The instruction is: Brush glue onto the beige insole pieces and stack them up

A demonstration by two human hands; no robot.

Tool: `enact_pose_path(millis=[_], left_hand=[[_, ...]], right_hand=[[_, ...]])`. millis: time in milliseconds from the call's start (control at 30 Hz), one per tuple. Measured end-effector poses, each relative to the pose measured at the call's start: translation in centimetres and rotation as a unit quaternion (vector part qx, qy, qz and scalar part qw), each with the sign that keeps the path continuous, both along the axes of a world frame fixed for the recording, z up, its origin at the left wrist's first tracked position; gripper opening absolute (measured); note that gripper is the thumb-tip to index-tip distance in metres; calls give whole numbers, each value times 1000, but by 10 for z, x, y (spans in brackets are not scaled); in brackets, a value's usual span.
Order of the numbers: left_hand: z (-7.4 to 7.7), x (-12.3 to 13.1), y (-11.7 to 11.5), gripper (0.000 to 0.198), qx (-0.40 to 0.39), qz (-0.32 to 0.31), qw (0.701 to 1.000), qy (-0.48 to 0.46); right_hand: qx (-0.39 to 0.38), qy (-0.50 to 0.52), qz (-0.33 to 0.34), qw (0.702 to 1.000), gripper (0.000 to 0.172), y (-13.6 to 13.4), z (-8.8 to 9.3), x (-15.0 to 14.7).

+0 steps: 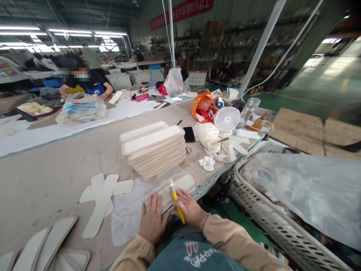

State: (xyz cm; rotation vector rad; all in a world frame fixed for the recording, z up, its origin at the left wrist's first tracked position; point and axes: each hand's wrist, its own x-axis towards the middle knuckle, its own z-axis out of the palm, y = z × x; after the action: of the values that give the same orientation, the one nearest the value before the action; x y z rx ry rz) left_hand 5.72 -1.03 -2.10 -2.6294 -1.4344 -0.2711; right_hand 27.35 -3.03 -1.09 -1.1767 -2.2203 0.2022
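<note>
Table (64, 162): broad, brownish top, dark specks and smudges. Middle: tall stack of pale boards (156, 152), long, rounded ends. Just right of it, a black phone (189, 134). Near side, thin white sheet (122, 220), wrinkled, running beneath a low pile of boards (183, 181). Toward the left, loose boards (98, 214), crossed over one another; near left, more boards (60, 235), fanned out. Right end crowded: crumpled tissue (207, 163), white tub (207, 133) beyond, then small fan (227, 118), orange bag (199, 102), clear jar (250, 108).
</note>
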Motion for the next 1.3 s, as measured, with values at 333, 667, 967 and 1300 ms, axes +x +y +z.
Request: enact_pose_path(millis=[333, 667, 967, 1300], left_hand=[[-1, -1, 2, 62, -5, 1, 1000, 18], [5, 2, 0, 61, -9, 3, 1000, 23], [9, 4, -2, 63, -33, 19, 999, 11], [25, -11, 4, 63, -87, 49, 985, -138]], right_hand=[[-43, -10, -48, 998, 31, 15, 4, 20], [-18, 92, -221, 971, 20, 20, -13, 70], [-54, 193, -322, 925, 23, 28, -2, 57], [-96, 486, -214, 842, 37, 27, 37, 48]])
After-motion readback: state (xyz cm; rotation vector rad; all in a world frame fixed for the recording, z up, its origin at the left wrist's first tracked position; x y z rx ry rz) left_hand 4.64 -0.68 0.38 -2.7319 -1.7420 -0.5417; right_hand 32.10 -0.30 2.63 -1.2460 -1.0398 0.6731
